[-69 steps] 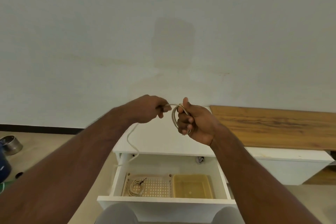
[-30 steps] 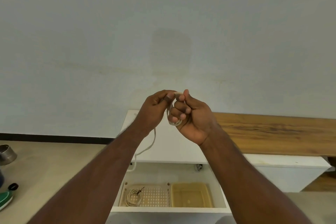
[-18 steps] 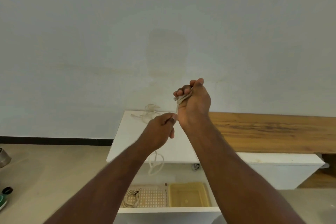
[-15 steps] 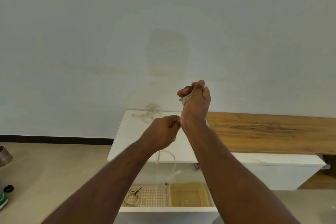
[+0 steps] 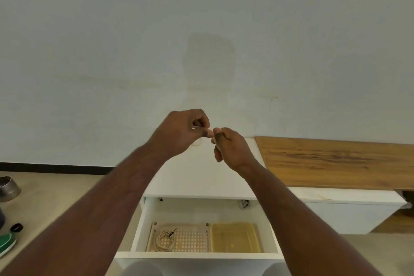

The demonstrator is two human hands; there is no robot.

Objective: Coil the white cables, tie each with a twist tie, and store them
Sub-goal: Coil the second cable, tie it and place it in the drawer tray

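Hands meet over an open drawer, cable largely hidden

A person's left hand and right hand are raised close together above a smooth white tabletop, fingertips almost touching. The left grip is closed in a pinch, thumb and forefinger pressed on a short pale sliver that looks like the white cable. The right grip is curled round a thin pale strand that shows only at the thumb; what it holds cannot be told for certain. A faint pale loop lies on the tabletop just below the left hand, too dim to make out.

Below and nearer, a white drawer stands pulled out. In its left half sits a beige perforated tray with a grid of small square holes, and on the tray's left part rests a coiled cable, a round bundle of cream loops bound with a dark twist tie. To the right, just beside it, sits a translucent amber plastic container, rectangular with rounded corners.

A wood-grained board runs along the right. On the beige floor at far left are a metal bowl and a green shoe
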